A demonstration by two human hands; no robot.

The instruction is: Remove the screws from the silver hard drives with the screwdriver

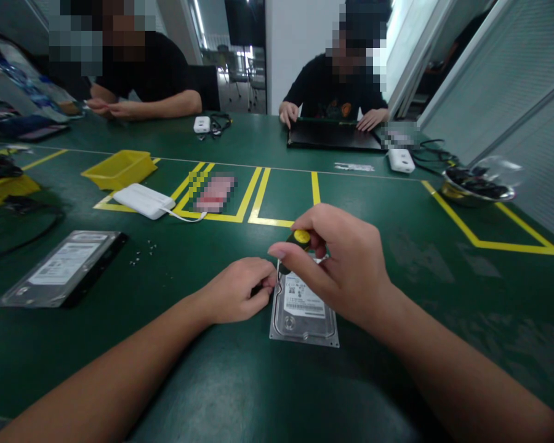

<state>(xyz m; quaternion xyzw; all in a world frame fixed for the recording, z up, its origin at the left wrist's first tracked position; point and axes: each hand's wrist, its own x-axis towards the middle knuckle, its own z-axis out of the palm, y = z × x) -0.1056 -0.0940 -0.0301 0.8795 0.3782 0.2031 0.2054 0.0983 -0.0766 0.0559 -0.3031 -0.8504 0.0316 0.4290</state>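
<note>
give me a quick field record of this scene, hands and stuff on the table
surface: green table with yellow tape lines
right hand: grips a yellow-capped screwdriver, tip down at the hard drive
left hand: at the drive's left edge, touching it
left of hands: second hard drive, loose screws
further back: yellow bin, white power bank
</note>
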